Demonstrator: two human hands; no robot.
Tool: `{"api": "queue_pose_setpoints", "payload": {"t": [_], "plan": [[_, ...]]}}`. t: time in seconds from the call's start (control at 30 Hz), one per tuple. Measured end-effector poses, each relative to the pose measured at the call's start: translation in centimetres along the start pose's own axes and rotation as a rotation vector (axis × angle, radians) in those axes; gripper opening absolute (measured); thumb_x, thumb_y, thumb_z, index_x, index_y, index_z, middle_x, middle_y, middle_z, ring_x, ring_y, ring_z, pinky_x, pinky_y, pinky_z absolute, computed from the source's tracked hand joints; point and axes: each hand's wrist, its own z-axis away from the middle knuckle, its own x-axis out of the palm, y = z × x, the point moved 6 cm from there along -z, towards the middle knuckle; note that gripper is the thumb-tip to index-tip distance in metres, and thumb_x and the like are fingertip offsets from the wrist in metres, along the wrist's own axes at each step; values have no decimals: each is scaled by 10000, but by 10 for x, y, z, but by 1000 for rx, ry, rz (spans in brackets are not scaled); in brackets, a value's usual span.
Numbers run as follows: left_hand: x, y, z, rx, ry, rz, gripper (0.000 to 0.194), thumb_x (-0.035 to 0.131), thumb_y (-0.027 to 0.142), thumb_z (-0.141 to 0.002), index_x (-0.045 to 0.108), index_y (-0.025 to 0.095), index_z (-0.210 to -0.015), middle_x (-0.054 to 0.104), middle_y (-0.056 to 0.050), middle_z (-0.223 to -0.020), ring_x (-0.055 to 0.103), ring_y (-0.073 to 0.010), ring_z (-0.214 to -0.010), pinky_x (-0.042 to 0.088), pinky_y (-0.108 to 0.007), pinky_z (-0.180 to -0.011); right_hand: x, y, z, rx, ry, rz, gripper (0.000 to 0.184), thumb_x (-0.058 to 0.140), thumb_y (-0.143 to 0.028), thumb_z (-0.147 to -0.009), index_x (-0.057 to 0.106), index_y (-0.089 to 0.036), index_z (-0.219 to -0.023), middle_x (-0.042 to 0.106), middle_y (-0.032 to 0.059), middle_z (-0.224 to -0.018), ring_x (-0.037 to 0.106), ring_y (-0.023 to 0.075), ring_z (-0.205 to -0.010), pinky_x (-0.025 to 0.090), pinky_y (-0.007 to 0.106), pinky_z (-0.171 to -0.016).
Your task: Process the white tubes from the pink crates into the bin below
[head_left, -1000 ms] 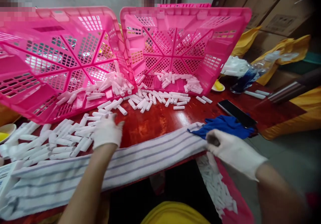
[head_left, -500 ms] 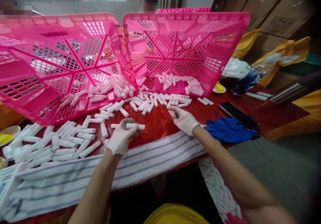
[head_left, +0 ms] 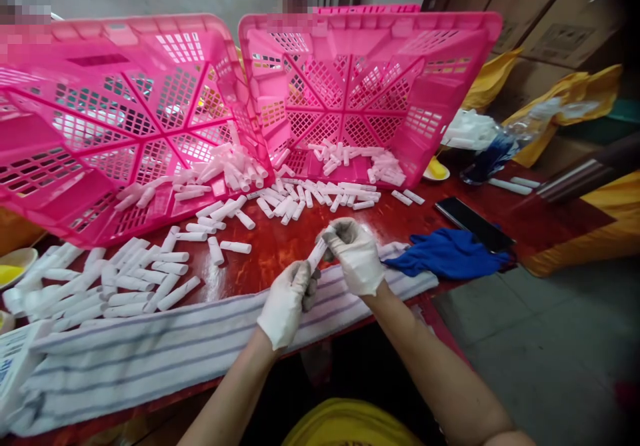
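Observation:
A short white tube (head_left: 316, 254) slants between my two gloved hands above the front of the red table (head_left: 273, 259). My left hand (head_left: 287, 303) is closed on its lower end. At the upper end the fingers of my right hand (head_left: 356, 256) are pinched together on the tube and partly hide it. Both gloves are white with greyed fingertips. Below the hands runs a striped towel (head_left: 190, 349) along the table edge. One loose tube (head_left: 236, 247) lies on the table to the left, near a large pile of white tubes (head_left: 130, 293).
Two pink baskets (head_left: 345, 109) stand tipped on their sides at the back, with tubes inside and in front. To the right are a blue cloth (head_left: 453, 253), a phone (head_left: 473, 223), a bottle (head_left: 493, 156) and a yellow piece on a dish (head_left: 437, 169). Cartons (head_left: 560, 33) are stacked behind.
My left hand has moved right with the tube, off the spot beside the loose tube. My right hand has come down and inward from the back tubes to meet it.

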Motion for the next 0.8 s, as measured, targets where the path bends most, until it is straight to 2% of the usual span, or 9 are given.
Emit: {"api": "queue_pose_setpoints", "payload": {"t": [0.07, 0.23, 0.3, 0.4, 0.47, 0.5, 0.6, 0.63, 0.8], "plan": [[-2, -1, 2, -14, 13, -50, 432, 412, 588, -842, 449, 162, -780, 318, 70, -594, 223, -39, -441, 183, -185, -412, 1, -4, 0, -18, -52, 60, 320, 711, -396, -671, 532, -182, -828, 558, -31, -689, 499, 84, -552, 426, 216, -515], [-20, 23, 12, 269, 397, -548, 319, 586, 484, -776, 552, 177, -853, 503, 1, -690, 436, -103, -617, 334, -214, -553, -7, -15, -1, -60, -34, 273, 253, 642, -407, -727, 560, -168, -724, 489, -32, -628, 412, 75, -548, 359, 214, -524], [-20, 22, 10, 205, 324, -454, 351, 574, 521, -768, 547, 177, -832, 470, 9, -657, 402, -94, -564, 324, -208, -511, -7, -20, 2, -79, -63, 296, 249, 636, -407, -732, 560, -171, -723, 493, -27, -632, 425, 84, -562, 359, 219, -528], [-3, 10, 7, -92, -71, -188, 498, 415, 654, -793, 517, 168, -751, 260, 71, -536, 192, -58, -405, 236, -203, -388, 4, -27, 11, -123, -188, 280, 237, 655, -394, -723, 577, -172, -754, 539, -8, -694, 479, 103, -634, 395, 228, -579], [5, 11, 8, -130, -171, -130, 524, 353, 674, -805, 492, 174, -733, 198, 86, -533, 132, -52, -392, 202, -200, -373, 9, -27, 15, -96, -214, 262, 249, 664, -400, -713, 575, -169, -741, 538, -9, -682, 471, 98, -615, 389, 227, -566], [3, 16, 7, -68, -110, -180, 491, 383, 652, -809, 490, 176, -750, 234, 80, -536, 171, -55, -399, 218, -200, -390, 10, -26, 15, -62, -198, 247, 262, 664, -411, -709, 571, -168, -732, 521, -17, -651, 448, 89, -580, 372, 222, -536], [-7, 36, 13, 296, 312, -618, 342, 500, 520, -822, 524, 179, -829, 447, 25, -608, 383, -90, -497, 310, -217, -500, 8, -21, 15, 30, -127, 198, 289, 656, -439, -709, 562, -166, -724, 451, -42, -570, 369, 70, -503, 305, 211, -466], [-6, 39, 15, 370, 389, -751, 306, 503, 485, -834, 538, 182, -856, 496, 11, -635, 431, -102, -531, 331, -224, -536, 7, -21, 15, 23, -114, 197, 287, 654, -439, -711, 566, -166, -729, 447, -42, -573, 369, 71, -509, 304, 210, -469], [3, 31, 14, 472, 476, -1032, 306, 448, 445, -877, 577, 170, -915, 603, -36, -690, 552, -150, -600, 381, -247, -610, 5, -23, 23, -35, -123, 278, 293, 608, -457, -757, 550, -174, -709, 481, -26, -639, 416, 86, -575, 357, 217, -543]]}}
